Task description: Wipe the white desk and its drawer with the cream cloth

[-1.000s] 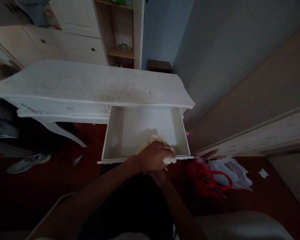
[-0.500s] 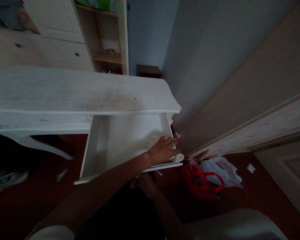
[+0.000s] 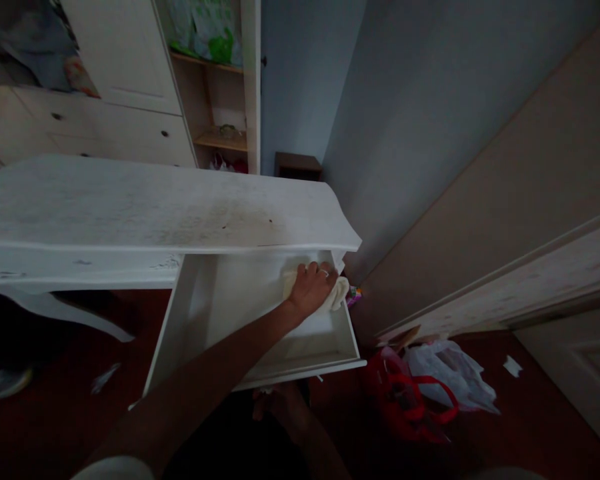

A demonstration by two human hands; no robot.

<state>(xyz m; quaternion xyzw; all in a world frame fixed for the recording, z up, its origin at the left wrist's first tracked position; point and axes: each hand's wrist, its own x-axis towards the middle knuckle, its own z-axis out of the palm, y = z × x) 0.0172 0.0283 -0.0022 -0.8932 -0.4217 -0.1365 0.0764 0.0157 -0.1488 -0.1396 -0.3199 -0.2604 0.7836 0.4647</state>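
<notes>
A white drawer [image 3: 240,293] stands pulled out from a white table [image 3: 105,200] with dark smudges on its top. My left hand [image 3: 313,287] reaches across into the drawer's right side, its fingers closed over a cream cloth [image 3: 339,293]. The cloth lies bunched near the right side wall, partly hidden under the hand. Below the drawer's front panel, in shadow, is my right hand [image 3: 283,403]. Its fingers are curled close to the panel, next to a small whitish bit; what they grip is hard to make out.
A red bag [image 3: 400,400] and a white plastic bag [image 3: 447,373] lie on the dark red floor at the right. A wall [image 3: 430,133] runs close along the table's right end. Behind stands a white cabinet [image 3: 125,133] with open shelves.
My left hand has moved the cloth from the drawer's front right corner back toward the table, along the right side. The view has tilted up slightly. My right hand stays below the front panel.
</notes>
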